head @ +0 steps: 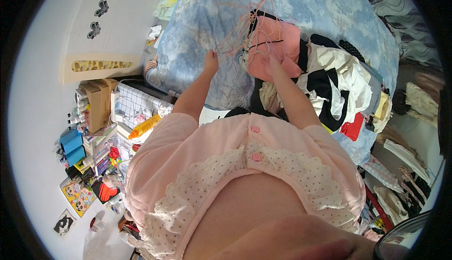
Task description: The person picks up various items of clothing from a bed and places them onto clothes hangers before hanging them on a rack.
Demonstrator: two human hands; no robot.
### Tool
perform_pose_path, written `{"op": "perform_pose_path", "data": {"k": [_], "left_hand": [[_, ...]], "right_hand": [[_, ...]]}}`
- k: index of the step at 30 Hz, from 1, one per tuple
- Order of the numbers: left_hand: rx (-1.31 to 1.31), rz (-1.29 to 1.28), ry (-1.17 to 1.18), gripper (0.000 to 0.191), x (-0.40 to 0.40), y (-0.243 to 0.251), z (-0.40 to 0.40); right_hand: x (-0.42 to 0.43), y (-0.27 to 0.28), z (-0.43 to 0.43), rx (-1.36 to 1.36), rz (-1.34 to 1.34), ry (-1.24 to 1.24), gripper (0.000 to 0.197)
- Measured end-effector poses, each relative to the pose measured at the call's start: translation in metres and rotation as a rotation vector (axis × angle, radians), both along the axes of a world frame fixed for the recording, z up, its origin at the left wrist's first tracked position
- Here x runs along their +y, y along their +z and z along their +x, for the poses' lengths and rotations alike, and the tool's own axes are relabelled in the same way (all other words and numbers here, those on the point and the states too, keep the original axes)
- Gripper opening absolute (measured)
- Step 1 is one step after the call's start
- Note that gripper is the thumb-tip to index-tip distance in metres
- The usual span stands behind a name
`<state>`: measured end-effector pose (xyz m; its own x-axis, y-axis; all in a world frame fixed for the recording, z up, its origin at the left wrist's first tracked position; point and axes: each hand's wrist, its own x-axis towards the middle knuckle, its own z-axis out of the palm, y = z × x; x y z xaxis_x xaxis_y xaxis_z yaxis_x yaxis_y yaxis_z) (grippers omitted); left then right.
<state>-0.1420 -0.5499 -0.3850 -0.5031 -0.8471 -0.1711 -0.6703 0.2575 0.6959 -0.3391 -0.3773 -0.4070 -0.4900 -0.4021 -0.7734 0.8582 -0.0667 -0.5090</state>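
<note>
My left hand [211, 62] is closed around one end of a tangled bunch of thin clothes hangers [243, 34], orange-pink and purple. The bunch spreads up and to the right, partly over a folded salmon-pink cloth [291, 41]. My right hand [273, 65] is blurred at the lower part of that cloth, close to a few hangers; whether it grips anything is not visible. Black fabric [303, 55] shows beside the pink cloth. All of this rests on a bed with a blue and white cover [197, 23].
A heap of loose clothes [353, 80] in white, black and red lies right of my right arm. Left of the bed stand a grid-patterned surface [141, 99], an orange bottle [144, 126] and cardboard boxes [97, 104]. Hanging or piled garments [392, 189] line the right side.
</note>
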Motion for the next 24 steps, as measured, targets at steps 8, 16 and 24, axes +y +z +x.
{"op": "perform_pose_path", "data": {"k": [8, 16, 24], "left_hand": [[0.131, 0.019, -0.099, 0.016, 0.012, 0.037, -0.014], [0.506, 0.173, -0.347, 0.015, 0.064, 0.079, -0.070], [0.047, -0.233, -0.629, 0.025, 0.080, 0.102, -0.088]], "right_hand": [[0.004, 0.022, 0.021, -0.140, 0.017, 0.239, 0.019], [-0.029, 0.052, 0.059, -0.004, -0.431, 0.599, 0.029], [-0.035, 0.037, 0.047, -0.485, -1.228, 0.329, 0.028]]}}
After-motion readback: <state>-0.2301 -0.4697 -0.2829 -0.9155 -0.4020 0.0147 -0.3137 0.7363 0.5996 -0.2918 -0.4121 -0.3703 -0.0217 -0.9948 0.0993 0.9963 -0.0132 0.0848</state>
